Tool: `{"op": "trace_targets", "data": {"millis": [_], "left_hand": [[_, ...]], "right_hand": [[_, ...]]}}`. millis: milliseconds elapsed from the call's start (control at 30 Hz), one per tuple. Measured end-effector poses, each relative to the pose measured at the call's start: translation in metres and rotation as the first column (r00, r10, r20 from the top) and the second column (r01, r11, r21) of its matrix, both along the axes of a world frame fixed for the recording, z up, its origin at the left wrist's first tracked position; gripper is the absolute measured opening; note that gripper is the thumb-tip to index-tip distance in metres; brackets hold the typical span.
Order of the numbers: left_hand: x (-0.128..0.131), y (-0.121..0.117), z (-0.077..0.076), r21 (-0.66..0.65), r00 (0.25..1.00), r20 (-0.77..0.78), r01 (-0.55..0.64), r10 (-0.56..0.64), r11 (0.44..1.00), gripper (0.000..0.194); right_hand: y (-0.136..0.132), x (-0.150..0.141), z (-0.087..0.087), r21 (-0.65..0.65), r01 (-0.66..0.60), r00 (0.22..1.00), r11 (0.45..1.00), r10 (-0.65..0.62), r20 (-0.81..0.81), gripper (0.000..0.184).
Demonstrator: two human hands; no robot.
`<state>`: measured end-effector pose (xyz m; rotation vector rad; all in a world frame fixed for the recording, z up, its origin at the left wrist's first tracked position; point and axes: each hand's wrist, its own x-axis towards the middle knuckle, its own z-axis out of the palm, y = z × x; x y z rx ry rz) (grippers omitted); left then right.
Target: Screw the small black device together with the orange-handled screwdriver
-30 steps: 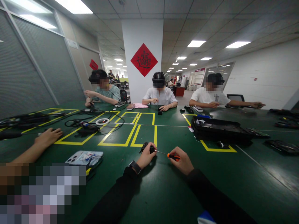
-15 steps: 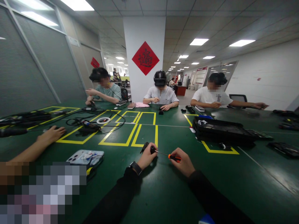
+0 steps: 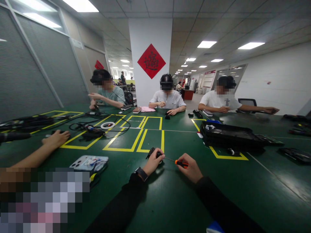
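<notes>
My left hand (image 3: 153, 161) is closed around a small black part (image 3: 150, 152), most of it hidden by the fingers, so its kind does not show. In my right hand (image 3: 190, 168) is a screwdriver (image 3: 181, 164) with an orange and black handle, gripped between thumb and fingers. Its thin shaft points left, and the tip reaches the black part at my left fingers. Whether the tip sits in a screw is too small to tell. Both hands are low over the green table (image 3: 170, 200).
An open black case (image 3: 228, 136) lies to the right, a small black cylinder (image 3: 233, 151) before it. On the left are a phone (image 3: 89, 162), tangled black cables (image 3: 91, 131), a white ring (image 3: 107, 125) and a co-worker's hand (image 3: 57, 138). Three people work across the table.
My hands and the screwdriver stay almost in place, with only a slight shift at the shaft and black part. The co-worker's hand on the left has moved slightly right.
</notes>
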<state>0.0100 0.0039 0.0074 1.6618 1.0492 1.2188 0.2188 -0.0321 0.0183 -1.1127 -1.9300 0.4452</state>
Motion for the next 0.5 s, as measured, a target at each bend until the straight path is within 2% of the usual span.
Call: {"op": "trace_targets", "data": {"millis": [300, 500], "left_hand": [[0.0007, 0.0001, -0.0009, -0.027, 0.999, 0.03, 0.016, -0.016, 1.0, 0.015], [0.0006, -0.0004, -0.0006, -0.017, 1.0, 0.015, 0.023, -0.023, 1.0, 0.015]], "right_hand": [[0.0, 0.0014, -0.0009, -0.083, -0.029, 0.999, 0.996, 0.03, 0.02, 0.011], [0.001, 0.0012, -0.0021, -0.145, -0.025, 0.994, 0.989, 0.04, 0.103, 0.019]]}}
